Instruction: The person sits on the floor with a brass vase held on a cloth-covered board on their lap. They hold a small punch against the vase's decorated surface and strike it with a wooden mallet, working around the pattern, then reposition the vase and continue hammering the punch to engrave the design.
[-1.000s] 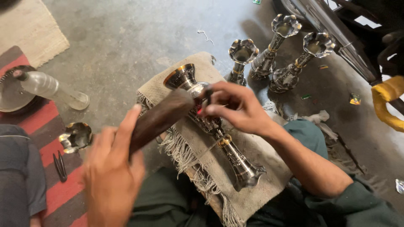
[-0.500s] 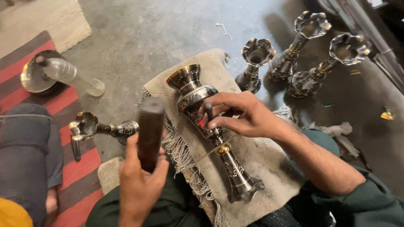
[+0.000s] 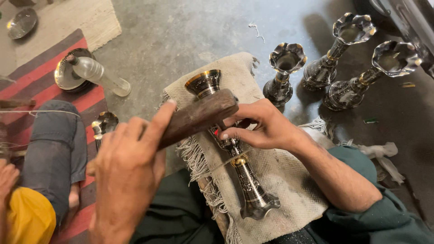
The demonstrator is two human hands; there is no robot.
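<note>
The left hand (image 3: pixel 129 171) grips a wooden mallet (image 3: pixel 199 117) over the engraved metal vase (image 3: pixel 230 149) lying on burlap cloth (image 3: pixel 280 176); the right hand (image 3: pixel 260 126) pinches its stem. Hammering looks underway; the next blow needs a steady hold.

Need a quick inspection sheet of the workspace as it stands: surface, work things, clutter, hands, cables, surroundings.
Surface: fringed beige cloth on grey concrete floor.
Work things: engraved metal vase lying on the cloth; wooden mallet over its neck.
Clutter: three upright vases, clear bottle, white rag scraps.
Hands: left hand grips the mallet; right hand steadies the vase.
Cables: nothing seen.
Surroundings: red striped rug; another person's knee at left.
</note>
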